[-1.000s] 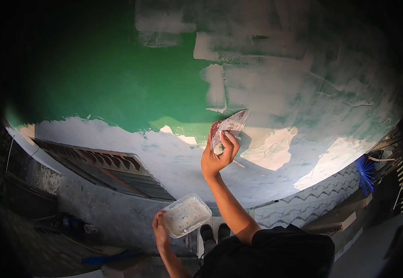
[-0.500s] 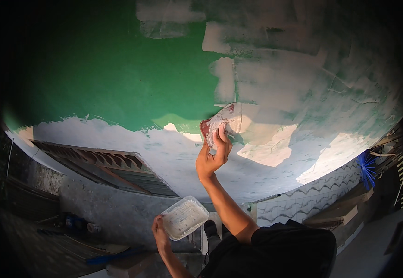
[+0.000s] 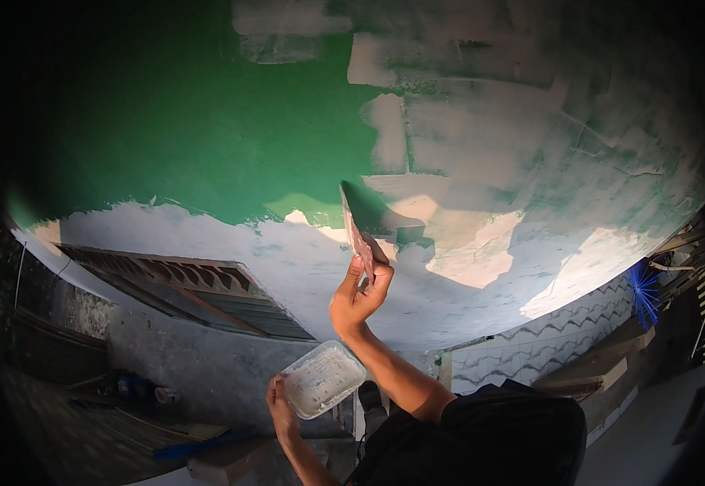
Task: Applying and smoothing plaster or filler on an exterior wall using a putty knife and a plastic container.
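Note:
My right hand (image 3: 358, 298) pinches a putty knife (image 3: 350, 217) between thumb and fingers, in front of the wall. The blade is smeared with white filler and stands nearly edge-on to me, its tip close to the painted surface; whether it touches I cannot tell. Lower down, my left hand (image 3: 281, 405) grips the side of a shallow, translucent plastic tray (image 3: 351, 366) coated inside with whitish filler. Green paint covers the wall (image 3: 206, 138) at the upper left, while pale filler patches (image 3: 482, 138) spread over the right side.
Below the green area is a vent or window with slats (image 3: 198, 283) in a wooden frame. Blue bristles (image 3: 642, 293) stick out at the right beside brown boards or ledges (image 3: 591, 373). Dark clutter and a white cup-like container (image 3: 166, 395) lie at the lower left.
The putty knife has left a fresh pale patch on the wall and turned from flat against it to edge-on. My right hand has moved slightly down and left; the tray has barely moved.

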{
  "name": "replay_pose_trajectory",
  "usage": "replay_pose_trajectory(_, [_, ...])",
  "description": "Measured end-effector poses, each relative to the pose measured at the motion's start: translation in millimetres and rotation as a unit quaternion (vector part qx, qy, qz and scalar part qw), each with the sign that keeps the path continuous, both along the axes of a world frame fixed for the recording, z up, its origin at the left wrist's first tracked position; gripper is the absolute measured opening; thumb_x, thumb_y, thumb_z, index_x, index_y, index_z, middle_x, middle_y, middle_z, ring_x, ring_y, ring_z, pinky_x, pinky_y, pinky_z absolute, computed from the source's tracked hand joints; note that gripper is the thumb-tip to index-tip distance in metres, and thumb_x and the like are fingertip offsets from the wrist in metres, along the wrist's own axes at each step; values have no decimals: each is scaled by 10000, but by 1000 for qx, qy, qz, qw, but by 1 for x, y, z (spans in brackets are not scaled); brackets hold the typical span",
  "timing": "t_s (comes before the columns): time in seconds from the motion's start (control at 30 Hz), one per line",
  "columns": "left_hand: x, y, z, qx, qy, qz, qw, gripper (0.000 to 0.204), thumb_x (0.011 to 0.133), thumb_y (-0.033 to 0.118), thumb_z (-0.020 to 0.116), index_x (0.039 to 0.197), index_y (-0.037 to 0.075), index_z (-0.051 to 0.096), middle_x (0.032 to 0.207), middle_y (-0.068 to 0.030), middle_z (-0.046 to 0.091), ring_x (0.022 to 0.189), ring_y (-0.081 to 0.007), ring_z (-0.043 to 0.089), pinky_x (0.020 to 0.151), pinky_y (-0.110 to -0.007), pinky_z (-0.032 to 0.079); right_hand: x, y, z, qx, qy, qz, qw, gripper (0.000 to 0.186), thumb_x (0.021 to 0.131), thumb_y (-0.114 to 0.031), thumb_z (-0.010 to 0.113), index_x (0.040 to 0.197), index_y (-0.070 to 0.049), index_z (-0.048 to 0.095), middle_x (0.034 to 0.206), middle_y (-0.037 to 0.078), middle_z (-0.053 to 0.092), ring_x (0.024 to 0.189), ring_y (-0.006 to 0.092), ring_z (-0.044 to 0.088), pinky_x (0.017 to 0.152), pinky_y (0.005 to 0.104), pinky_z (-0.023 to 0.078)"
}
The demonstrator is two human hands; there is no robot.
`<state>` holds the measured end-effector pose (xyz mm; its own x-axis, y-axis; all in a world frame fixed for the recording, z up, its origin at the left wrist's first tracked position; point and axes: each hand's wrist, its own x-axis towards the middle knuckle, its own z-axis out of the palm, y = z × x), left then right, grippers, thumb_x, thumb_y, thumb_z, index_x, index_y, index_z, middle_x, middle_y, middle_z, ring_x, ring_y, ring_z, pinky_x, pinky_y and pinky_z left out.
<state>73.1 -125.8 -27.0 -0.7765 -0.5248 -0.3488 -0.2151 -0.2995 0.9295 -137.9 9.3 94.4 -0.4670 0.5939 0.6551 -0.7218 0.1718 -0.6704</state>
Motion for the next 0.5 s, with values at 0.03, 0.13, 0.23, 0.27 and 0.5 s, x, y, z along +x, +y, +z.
replay_pose_trajectory(0.03, [2,1,4,-7,2,9,1000,350,1010,360,558,1004,31,679,898,10,631,834,-105,542,781,-277,430,2,17,1,19,-11,-2,1000,141,939,8,619,1002,8,493,1191,178,608,1049,195,586,856,292,476])
replay_pose_trajectory(0.13, [1,-1,-3,-10,-7,-6,1000,343,1011,353,557,1002,34,681,903,11,636,834,-107,546,783,-277,434,10,79,-6,90,-36,-32,995,200,906,-6,677,856,-10,483,1004,96,588,887,163,556,777,284,456])
replay_pose_trajectory(0.23, [0,-4,-7,-5,-22,0,1000,334,1014,343,550,1000,37,683,905,10,638,832,-110,549,782,-277,437,24,119,-15,139,-38,-89,986,242,882,17,688,818,-24,458,925,79,547,828,173,532,756,290,445])
replay_pose_trajectory(0.27, [-1,-4,-9,-3,-25,-3,1000,334,1014,343,550,1000,37,683,905,10,638,832,-110,549,782,-277,437,28,128,-15,174,-26,-137,975,253,869,39,686,820,-28,447,897,78,527,813,182,526,749,295,444])
replay_pose_trajectory(0.5, [-22,2,-7,20,-17,-65,998,327,1015,320,541,1038,27,684,918,-11,645,848,-120,556,795,-284,443,-8,87,-18,119,-27,-190,974,278,725,147,707,822,-20,508,894,123,557,880,281,589,772,363,482])
